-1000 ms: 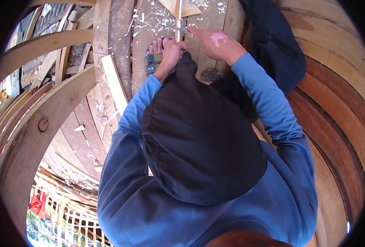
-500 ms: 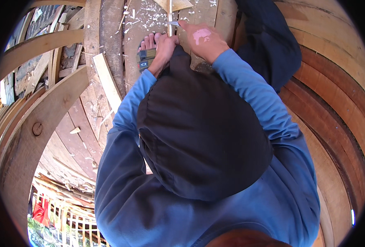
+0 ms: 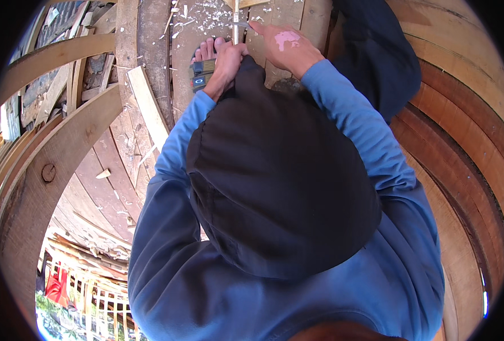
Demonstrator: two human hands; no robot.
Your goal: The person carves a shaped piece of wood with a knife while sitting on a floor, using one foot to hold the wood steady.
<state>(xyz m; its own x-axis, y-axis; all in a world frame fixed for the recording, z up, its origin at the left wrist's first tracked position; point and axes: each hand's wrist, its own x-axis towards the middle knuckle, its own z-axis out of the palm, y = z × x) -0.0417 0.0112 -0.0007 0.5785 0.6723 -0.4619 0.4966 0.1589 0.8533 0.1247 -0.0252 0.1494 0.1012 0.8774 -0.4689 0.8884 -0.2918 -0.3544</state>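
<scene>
A slender pale wooden stick runs up to the top edge of the view. My left hand is closed round its near end, beside a foot in a strapped sandal. My right hand is closed on a knife, its handle hidden in the fist. The short grey knife blade points left and lies across the stick, just beyond my left hand. Whether the edge bites into the wood is too small to tell. Dark cloth over my knee covers part of my left wrist.
Pale shavings litter the plank floor. A loose board lies left of my left forearm. Curved wooden ribs rise on the left, and curved planking walls the right. A dark-trousered leg is stretched out at the right.
The whole view has shifted slightly, bringing floor and hands higher in the picture. My right hand sits a little farther right, with the blade still across the stick. My left hand keeps its hold.
</scene>
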